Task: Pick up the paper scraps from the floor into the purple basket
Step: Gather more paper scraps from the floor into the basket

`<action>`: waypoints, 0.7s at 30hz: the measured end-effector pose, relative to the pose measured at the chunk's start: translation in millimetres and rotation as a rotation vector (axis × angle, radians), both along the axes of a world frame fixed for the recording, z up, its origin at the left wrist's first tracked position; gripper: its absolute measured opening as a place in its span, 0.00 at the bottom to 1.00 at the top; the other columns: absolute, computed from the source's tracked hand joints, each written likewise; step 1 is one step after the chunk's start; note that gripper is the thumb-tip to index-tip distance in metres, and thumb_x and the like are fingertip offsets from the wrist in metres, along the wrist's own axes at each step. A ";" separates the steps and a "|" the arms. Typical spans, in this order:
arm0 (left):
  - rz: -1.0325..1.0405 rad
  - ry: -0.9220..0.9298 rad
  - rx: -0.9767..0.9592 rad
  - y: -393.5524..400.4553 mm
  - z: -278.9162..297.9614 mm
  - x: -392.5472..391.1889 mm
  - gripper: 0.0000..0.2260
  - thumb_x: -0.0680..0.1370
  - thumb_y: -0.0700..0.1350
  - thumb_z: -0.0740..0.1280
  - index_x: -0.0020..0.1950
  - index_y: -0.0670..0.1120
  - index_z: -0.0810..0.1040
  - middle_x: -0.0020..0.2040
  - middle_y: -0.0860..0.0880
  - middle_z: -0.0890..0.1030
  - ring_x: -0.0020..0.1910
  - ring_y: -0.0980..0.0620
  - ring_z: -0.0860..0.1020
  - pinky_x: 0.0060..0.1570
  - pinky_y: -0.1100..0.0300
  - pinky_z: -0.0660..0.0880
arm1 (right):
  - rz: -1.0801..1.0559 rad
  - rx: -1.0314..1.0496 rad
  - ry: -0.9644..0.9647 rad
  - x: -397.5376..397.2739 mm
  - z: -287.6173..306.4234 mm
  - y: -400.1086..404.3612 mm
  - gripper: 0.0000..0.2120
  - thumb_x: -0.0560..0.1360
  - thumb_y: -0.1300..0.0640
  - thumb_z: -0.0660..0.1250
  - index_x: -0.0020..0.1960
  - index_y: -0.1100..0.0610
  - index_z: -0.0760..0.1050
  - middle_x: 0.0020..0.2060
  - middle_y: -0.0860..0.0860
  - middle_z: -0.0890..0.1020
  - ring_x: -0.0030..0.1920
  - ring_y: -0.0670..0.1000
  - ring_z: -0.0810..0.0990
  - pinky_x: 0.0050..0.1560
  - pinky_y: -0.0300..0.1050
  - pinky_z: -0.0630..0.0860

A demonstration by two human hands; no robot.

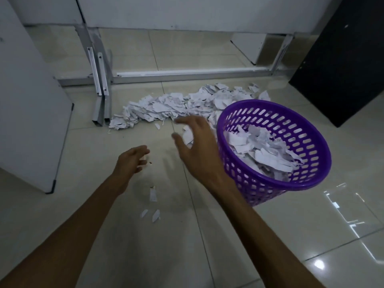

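A long heap of white paper scraps (166,107) lies on the tiled floor, in front of a metal table frame. The purple basket (307,129) stands to its right, partly filled with scraps (261,152). My right hand (197,146) hovers just left of the basket with fingers spread, over a few scraps at the heap's near edge, holding nothing. My left hand (131,163) is lower and to the left, fingers loosely curled and apart, with a tiny scrap by its fingertips. A few loose scraps (153,195) lie on the floor between my forearms.
A grey metal table frame (99,80) runs behind the heap, with its legs at the left end. A white board (31,100) leans at the left. A black cabinet (342,59) stands at the right rear. Bare tiles lie in front.
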State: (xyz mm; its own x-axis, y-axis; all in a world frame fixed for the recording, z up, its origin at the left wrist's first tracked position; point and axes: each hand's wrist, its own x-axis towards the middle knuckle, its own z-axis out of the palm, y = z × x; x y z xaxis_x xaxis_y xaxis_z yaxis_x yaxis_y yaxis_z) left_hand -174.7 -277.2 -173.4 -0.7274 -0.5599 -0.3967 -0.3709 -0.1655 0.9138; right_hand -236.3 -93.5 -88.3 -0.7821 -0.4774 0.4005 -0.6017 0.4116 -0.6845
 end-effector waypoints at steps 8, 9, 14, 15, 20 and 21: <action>-0.240 -0.158 -0.356 -37.7 -77.7 9.3 0.20 0.77 0.41 0.69 0.69 0.46 0.74 0.59 0.46 0.79 0.57 0.48 0.77 0.56 0.59 0.71 | 0.125 0.465 -0.214 47.6 -155.3 -8.4 0.28 0.76 0.35 0.64 0.73 0.44 0.68 0.68 0.48 0.69 0.66 0.49 0.67 0.65 0.42 0.65; -0.281 -0.164 -0.443 -41.3 -83.0 5.9 0.21 0.78 0.40 0.68 0.70 0.46 0.72 0.60 0.46 0.78 0.58 0.47 0.77 0.56 0.59 0.70 | 0.092 0.496 -0.213 47.7 -166.9 -9.9 0.28 0.77 0.35 0.61 0.74 0.44 0.66 0.67 0.48 0.70 0.64 0.49 0.68 0.63 0.41 0.65; -0.440 -0.188 -0.788 -48.7 -91.5 -11.1 0.22 0.80 0.45 0.64 0.74 0.48 0.68 0.63 0.42 0.72 0.61 0.43 0.74 0.61 0.52 0.72 | 0.032 0.450 -0.176 13.8 -189.9 -39.3 0.29 0.80 0.39 0.57 0.75 0.54 0.65 0.70 0.52 0.70 0.66 0.54 0.68 0.67 0.45 0.66; -0.475 -0.213 -0.853 -46.1 -90.2 -14.1 0.22 0.80 0.48 0.64 0.74 0.49 0.69 0.64 0.42 0.71 0.62 0.43 0.73 0.61 0.50 0.72 | 0.030 0.462 -0.168 6.2 -190.4 -47.0 0.29 0.81 0.40 0.57 0.75 0.56 0.65 0.72 0.53 0.69 0.67 0.55 0.67 0.67 0.47 0.65; -0.609 -0.115 -0.921 -39.5 -98.7 -8.3 0.22 0.80 0.56 0.55 0.69 0.50 0.75 0.61 0.44 0.73 0.56 0.43 0.74 0.54 0.46 0.76 | 0.097 0.378 -0.192 1.7 -192.9 -60.6 0.31 0.80 0.37 0.53 0.75 0.55 0.65 0.72 0.51 0.70 0.70 0.53 0.65 0.70 0.43 0.60; -0.637 -0.088 -0.928 -38.9 -101.6 -4.0 0.22 0.79 0.55 0.54 0.68 0.49 0.75 0.60 0.44 0.74 0.55 0.44 0.75 0.54 0.48 0.76 | 0.133 0.344 -0.202 6.3 -193.0 -54.2 0.31 0.80 0.36 0.53 0.75 0.55 0.66 0.71 0.51 0.70 0.69 0.52 0.65 0.71 0.43 0.60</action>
State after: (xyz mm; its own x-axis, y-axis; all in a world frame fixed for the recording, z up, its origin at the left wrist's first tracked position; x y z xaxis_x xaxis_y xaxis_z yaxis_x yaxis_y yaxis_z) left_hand -178.7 -316.1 -275.0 -0.9757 -0.2020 -0.0844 -0.2146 0.8063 0.5511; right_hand -230.0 -147.7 -281.3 -0.7511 -0.6586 0.0452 -0.5330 0.5646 -0.6302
